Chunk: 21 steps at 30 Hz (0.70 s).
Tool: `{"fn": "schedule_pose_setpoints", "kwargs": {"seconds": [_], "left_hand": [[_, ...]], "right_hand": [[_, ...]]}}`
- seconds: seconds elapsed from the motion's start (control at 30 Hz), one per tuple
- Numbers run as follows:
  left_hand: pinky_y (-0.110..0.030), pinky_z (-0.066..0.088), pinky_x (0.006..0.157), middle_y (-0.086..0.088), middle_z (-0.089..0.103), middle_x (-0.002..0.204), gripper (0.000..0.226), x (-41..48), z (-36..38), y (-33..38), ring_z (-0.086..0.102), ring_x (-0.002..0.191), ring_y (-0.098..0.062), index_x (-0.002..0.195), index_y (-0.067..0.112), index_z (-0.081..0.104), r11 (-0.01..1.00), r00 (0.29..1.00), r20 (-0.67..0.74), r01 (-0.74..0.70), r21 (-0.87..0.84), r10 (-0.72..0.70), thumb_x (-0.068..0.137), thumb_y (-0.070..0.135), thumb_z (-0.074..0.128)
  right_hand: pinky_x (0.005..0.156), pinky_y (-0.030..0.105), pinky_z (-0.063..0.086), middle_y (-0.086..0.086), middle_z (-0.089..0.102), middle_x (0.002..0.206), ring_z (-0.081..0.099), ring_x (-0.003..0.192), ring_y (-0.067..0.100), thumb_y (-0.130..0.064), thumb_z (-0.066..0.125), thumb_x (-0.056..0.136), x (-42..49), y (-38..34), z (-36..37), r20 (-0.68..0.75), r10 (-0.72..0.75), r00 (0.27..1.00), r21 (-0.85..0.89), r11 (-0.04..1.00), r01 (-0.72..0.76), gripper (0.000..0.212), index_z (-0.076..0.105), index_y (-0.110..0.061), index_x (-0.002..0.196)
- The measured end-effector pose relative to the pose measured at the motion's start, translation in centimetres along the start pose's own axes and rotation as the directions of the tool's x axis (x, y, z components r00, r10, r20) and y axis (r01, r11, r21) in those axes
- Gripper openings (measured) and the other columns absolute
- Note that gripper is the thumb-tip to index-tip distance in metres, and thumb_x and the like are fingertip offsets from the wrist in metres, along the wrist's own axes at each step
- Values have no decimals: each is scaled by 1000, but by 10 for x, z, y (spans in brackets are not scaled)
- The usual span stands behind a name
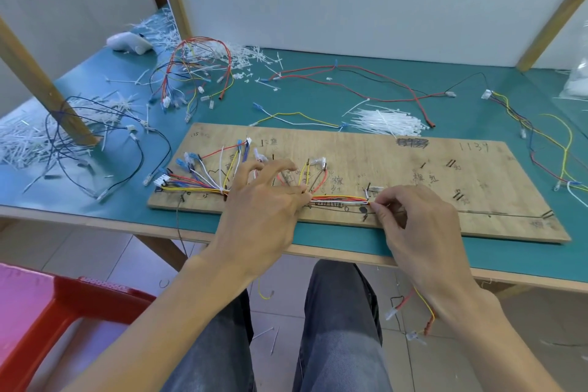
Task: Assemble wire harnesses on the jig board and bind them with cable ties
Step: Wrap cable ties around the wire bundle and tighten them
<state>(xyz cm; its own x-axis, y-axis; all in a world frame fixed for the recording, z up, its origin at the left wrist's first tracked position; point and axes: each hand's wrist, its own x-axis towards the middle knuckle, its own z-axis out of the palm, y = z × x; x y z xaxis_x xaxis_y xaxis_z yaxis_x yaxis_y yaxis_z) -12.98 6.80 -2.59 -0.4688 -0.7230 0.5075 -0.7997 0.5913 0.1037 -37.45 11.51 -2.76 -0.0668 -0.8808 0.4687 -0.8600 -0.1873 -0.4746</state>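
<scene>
A wooden jig board (397, 166) lies on the green table, with a coloured wire bundle (339, 199) strung between its pegs along the near edge. Branches with white and blue connectors (191, 158) fan out at the board's left end. My left hand (265, 201) rests over the bundle's middle, its thumb and forefinger pinching the wires and the other fingers spread above them. My right hand (416, 220) pinches the bundle's right end beside a peg (369, 189). A heap of white cable ties (386, 121) lies just behind the board.
Finished harnesses (194, 73) and cut tie ends (28, 140) cover the table's left and back. Loose red and black wires (381, 86) lie behind the board, more wires (541, 137) at the right. A red stool (47, 312) stands at my left, wire scraps (413, 318) on the floor.
</scene>
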Motion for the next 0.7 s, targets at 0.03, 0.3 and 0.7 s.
{"fn": "schedule_pose_setpoints", "kwargs": {"seconds": [0.03, 0.3, 0.7], "left_hand": [[-45, 32, 106, 21, 77, 105, 15, -4, 0, 1, 53, 133, -15, 98, 31, 81, 1000, 1000, 2, -1, 12, 1, 89, 19, 80], [-58, 26, 116, 20, 67, 136, 35, -18, -4, 0, 37, 152, -14, 124, 37, 74, 998, 998, 67, 18, 60, -22, 92, 22, 73], [-42, 31, 112, 21, 67, 126, 20, -43, -39, 24, 53, 135, -10, 121, 28, 71, 961, 957, -199, 166, -220, -211, 105, 32, 61]], "right_hand": [[73, 44, 57, -3, 69, 89, 63, 83, 21, -8, 80, 90, 0, 0, -1, 4, -30, 1000, -25, 999, 30, 9, 75, -14, 94], [71, 41, 56, 2, 71, 86, 65, 81, 25, -4, 81, 87, 1, 4, -8, 31, -139, 990, -102, 985, 142, 9, 76, -9, 93], [82, 25, 51, -7, 73, 95, 69, 91, 13, -12, 79, 95, -4, -29, -38, -110, -240, 964, 174, 951, 257, 1, 79, -13, 94]]}}
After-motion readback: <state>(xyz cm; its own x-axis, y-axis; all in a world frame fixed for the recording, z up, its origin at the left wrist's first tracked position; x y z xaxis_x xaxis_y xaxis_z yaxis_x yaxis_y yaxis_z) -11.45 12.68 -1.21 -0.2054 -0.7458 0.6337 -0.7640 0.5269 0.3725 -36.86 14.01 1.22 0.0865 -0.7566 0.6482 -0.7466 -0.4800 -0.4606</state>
